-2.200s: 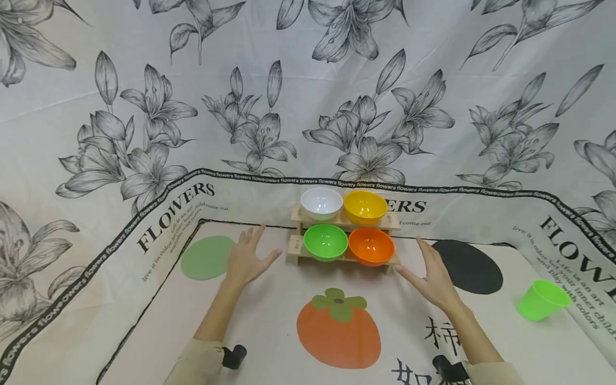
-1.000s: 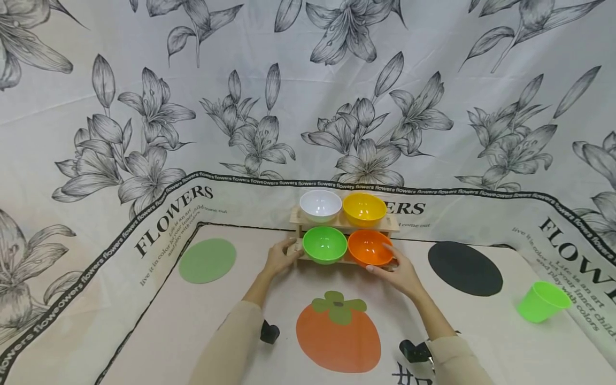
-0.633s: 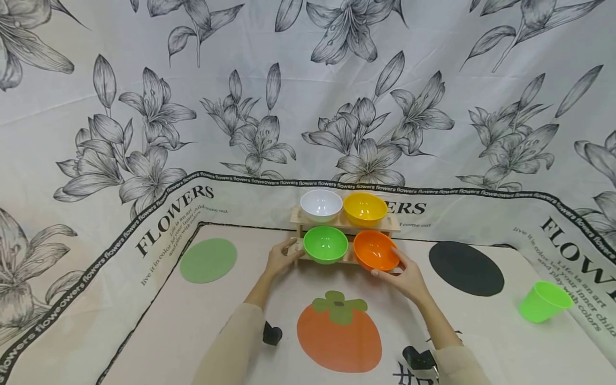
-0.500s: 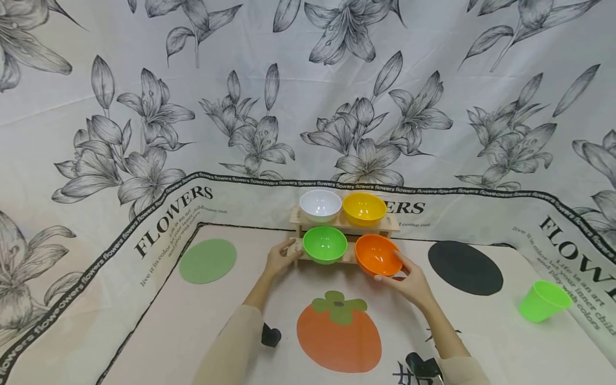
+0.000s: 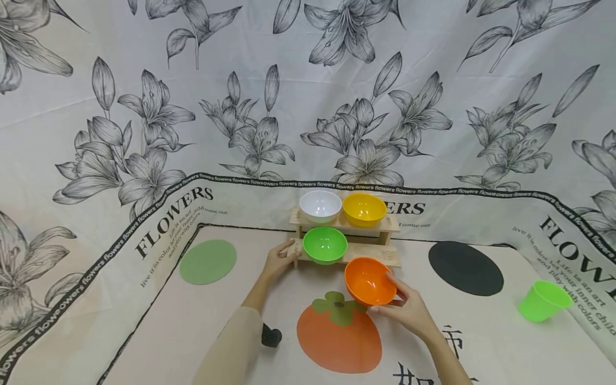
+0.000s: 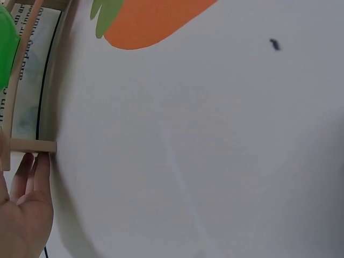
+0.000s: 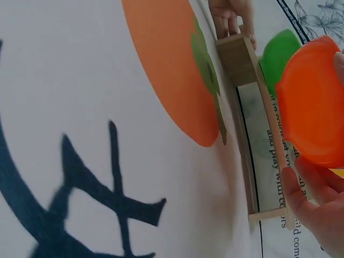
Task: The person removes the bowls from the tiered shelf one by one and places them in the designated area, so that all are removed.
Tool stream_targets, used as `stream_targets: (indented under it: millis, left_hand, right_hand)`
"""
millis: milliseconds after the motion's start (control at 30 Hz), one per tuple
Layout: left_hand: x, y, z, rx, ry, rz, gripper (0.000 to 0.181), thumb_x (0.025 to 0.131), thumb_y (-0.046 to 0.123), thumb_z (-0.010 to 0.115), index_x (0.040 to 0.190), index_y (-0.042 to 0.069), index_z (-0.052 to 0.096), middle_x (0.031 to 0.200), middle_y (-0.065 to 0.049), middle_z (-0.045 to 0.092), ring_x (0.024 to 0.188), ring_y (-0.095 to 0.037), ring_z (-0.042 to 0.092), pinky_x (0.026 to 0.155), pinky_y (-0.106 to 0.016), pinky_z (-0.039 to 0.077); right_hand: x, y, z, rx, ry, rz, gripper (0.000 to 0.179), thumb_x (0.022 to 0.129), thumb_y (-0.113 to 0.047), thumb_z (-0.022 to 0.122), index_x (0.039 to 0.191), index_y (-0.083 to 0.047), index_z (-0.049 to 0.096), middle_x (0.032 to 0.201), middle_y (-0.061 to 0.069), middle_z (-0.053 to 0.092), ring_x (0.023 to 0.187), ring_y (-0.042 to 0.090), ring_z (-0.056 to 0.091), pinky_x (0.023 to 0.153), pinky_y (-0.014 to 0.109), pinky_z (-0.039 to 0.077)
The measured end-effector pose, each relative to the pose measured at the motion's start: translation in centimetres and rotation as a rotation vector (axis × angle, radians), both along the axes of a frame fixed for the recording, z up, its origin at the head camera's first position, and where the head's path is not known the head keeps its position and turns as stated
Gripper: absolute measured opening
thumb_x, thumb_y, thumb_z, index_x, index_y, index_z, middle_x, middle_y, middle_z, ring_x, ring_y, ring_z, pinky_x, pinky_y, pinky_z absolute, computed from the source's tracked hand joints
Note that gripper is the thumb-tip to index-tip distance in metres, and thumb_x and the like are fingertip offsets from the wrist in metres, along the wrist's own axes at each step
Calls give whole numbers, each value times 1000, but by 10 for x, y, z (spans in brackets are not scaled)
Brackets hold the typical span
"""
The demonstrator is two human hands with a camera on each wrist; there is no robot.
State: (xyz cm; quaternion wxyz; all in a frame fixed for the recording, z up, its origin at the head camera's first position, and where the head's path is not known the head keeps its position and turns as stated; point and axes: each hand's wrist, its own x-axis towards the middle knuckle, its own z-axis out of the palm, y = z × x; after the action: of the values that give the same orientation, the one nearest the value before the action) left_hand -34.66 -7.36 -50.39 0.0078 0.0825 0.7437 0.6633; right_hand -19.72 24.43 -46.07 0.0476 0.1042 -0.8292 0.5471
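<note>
My right hand point(image 5: 409, 310) holds an orange bowl point(image 5: 368, 283) by its right side, fingers at the rim and thumb low on the outside. The bowl is in front of a two-tier wooden rack point(image 5: 370, 253), overlapping the printed persimmon in the head view. At the rack's left end, my left hand point(image 5: 279, 262) grips the lower tier; in the left wrist view its fingers point(image 6: 40, 174) are against the end leg. A green bowl point(image 5: 325, 246) sits on the lower tier. Above it, a white bowl point(image 5: 321, 207) and a yellow bowl point(image 5: 364, 209) share the upper tier.
A bright green cup point(image 5: 544, 302) stands at the far right. Flat on the tabletop are a black round patch point(image 5: 466, 268) at right and a pale green one point(image 5: 208, 262) at left. A flower-printed cloth point(image 5: 269, 144) rises behind the rack.
The right hand reached in, took hold of the orange bowl and drew it off the lower tier toward me. The left hand moved right to the rack's end and has stayed there.
</note>
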Motion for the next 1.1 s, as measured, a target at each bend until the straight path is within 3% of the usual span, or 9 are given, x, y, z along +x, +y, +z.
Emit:
stream_targets:
  millis: [300, 533, 767, 967, 1100]
  left_hand:
    - [3, 0, -1, 16, 11, 12, 50, 89, 10, 64, 135, -2, 48, 136, -29, 44, 111, -39, 56, 84, -33, 54]
    - [3, -1, -4, 15, 10, 7, 49, 89, 9, 63, 134, -3, 48, 125, -32, 53, 106, -37, 60, 80, -30, 56]
    - [2, 3, -3, 47, -5, 4, 49, 88, 8, 63, 134, -2, 48, 122, -31, 55, 106, -37, 60, 84, -33, 55]
    - [3, 3, -3, 35, 10, 15, 49, 89, 8, 63, 134, -4, 48, 122, -33, 55, 105, -38, 60, 83, -36, 55]
    - [2, 3, -2, 47, 8, 14, 49, 89, 7, 63, 134, -4, 48, 120, -33, 56, 105, -38, 60, 82, -36, 56]
  right_hand:
    - [0, -32, -11, -82, -81, 136, 85, 73, -7, 80, 141, 10, 33, 145, 30, 32, 117, 44, 49, 82, 32, 56]
    - [-9, -53, -23, -101, -46, 213, 88, 69, -8, 83, 139, 11, 34, 142, 31, 35, 119, 45, 47, 83, 33, 55]
    - [-16, -71, -30, -123, -39, 300, 85, 71, -8, 81, 139, 11, 34, 142, 31, 36, 115, 43, 51, 81, 32, 56]
    - [-18, -84, -32, -67, -49, 319, 85, 71, -12, 82, 139, 9, 36, 140, 28, 41, 112, 37, 54, 82, 29, 55]
    - [-15, -92, -28, 21, -49, 264, 87, 68, -17, 85, 139, 5, 40, 138, 23, 47, 116, 34, 53, 91, 34, 51]
